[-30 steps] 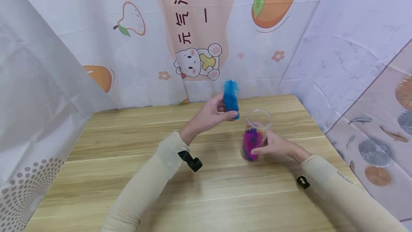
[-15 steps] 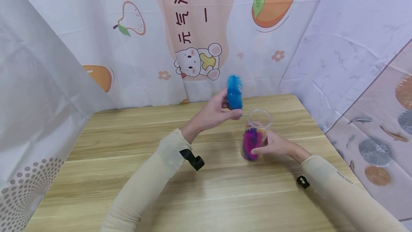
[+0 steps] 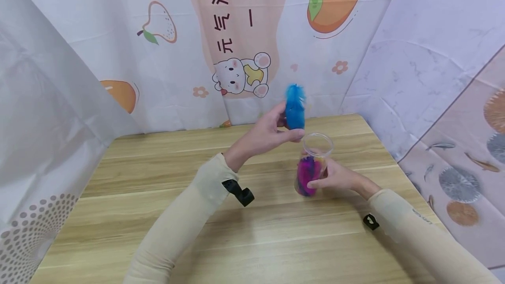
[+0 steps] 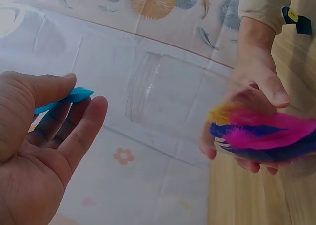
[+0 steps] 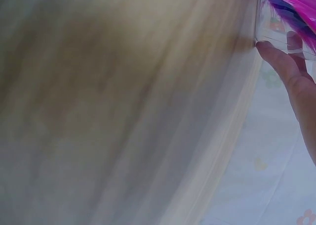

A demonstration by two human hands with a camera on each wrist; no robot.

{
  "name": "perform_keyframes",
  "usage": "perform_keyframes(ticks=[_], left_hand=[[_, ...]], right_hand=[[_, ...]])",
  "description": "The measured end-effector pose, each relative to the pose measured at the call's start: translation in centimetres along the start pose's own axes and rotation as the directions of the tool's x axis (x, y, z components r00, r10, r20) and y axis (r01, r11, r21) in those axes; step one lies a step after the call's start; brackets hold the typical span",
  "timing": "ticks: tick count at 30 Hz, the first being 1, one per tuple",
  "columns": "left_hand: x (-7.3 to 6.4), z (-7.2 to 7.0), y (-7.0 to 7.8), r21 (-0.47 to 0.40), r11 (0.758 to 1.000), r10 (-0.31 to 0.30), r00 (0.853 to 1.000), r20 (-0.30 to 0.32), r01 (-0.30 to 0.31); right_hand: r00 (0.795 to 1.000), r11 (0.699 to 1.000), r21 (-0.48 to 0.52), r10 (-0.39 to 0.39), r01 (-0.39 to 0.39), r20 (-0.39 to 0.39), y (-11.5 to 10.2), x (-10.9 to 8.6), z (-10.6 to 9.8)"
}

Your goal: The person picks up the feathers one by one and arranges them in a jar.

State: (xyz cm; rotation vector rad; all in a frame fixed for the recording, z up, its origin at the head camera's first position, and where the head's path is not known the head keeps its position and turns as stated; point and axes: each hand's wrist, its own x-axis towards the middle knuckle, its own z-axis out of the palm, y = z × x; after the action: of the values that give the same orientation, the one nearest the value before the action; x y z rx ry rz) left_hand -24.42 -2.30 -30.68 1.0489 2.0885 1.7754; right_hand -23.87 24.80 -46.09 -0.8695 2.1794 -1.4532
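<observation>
A bright blue feather is pinched between the thumb and fingers of my left hand, its fluffy end pointing up. The hand is just left of and above the mouth of a clear plastic jar. In the left wrist view the feather shows edge-on, apart from the jar's open rim. My right hand grips the jar low on its right side, where it stands upright on the table. Magenta, dark blue and yellow feathers lie inside the jar. In the right wrist view only the thumb and some fingers show.
The wooden table stretches out under both arms. A printed curtain hangs at its far edge, with more cloth along the left and right sides. A black wrist mount sticks out from the left sleeve.
My left hand has moved right and slightly up with the blue feather, closer to the jar's mouth. My right hand and the jar have stayed in place.
</observation>
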Motion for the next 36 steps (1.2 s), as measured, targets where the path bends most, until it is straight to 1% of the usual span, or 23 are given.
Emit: perform_keyframes(ticks=[2,7,9,12,16,19,25,27,31,34,36], left_hand=[[0.1,0.1,0.2,0.017,1.000,0.003,1.000,0.008,-0.003],[0.5,0.7,0.4,0.079,0.997,0.020,0.999,0.041,-0.024],[0.8,1.1,0.4,0.097,0.995,0.028,0.998,0.058,-0.034],[1.1,1.6,0.4,0.103,0.993,0.044,0.996,0.081,-0.052],[1.7,2.1,0.2,0.098,0.993,0.057,0.993,0.105,-0.067],[2.2,2.5,0.2,0.106,0.990,0.077,0.990,0.116,-0.089],[2.9,3.0,-0.1,0.102,0.983,0.140,0.982,0.130,-0.154],[3.0,3.1,-0.2,0.105,0.981,0.148,0.981,0.129,-0.162],[3.3,3.5,-0.1,0.088,0.985,0.136,0.984,0.112,-0.146],[3.5,3.9,0.0,0.031,0.990,0.133,0.987,0.092,-0.136],[3.7,4.2,0.0,-0.017,0.990,0.141,0.986,0.084,-0.140]], right_hand=[[1.000,1.000,0.004,-0.006,0.006,0.003,0.0,0.0,0.0],[0.998,0.998,0.021,-0.058,0.058,0.021,0.1,0.3,0.0],[0.997,0.998,0.022,-0.067,0.067,0.022,0.1,0.3,0.0],[0.999,0.999,0.006,-0.046,0.046,0.009,0.1,0.2,-0.1],[1.000,0.999,-0.041,-0.011,0.011,-0.013,0.0,0.1,-0.1],[1.000,0.998,-0.064,-0.007,0.006,-0.013,-0.1,0.1,-0.1],[1.000,0.998,-0.064,-0.007,0.007,-0.001,-0.2,0.1,-0.1],[1.000,0.997,-0.073,-0.006,0.006,0.003,-0.2,0.2,0.0],[1.000,0.998,-0.062,-0.019,0.019,-0.001,-0.1,0.2,-0.1],[0.999,0.999,-0.038,-0.032,0.032,-0.006,0.1,0.1,-0.1],[0.999,0.999,-0.023,-0.030,0.030,-0.013,0.2,0.0,-0.1]])
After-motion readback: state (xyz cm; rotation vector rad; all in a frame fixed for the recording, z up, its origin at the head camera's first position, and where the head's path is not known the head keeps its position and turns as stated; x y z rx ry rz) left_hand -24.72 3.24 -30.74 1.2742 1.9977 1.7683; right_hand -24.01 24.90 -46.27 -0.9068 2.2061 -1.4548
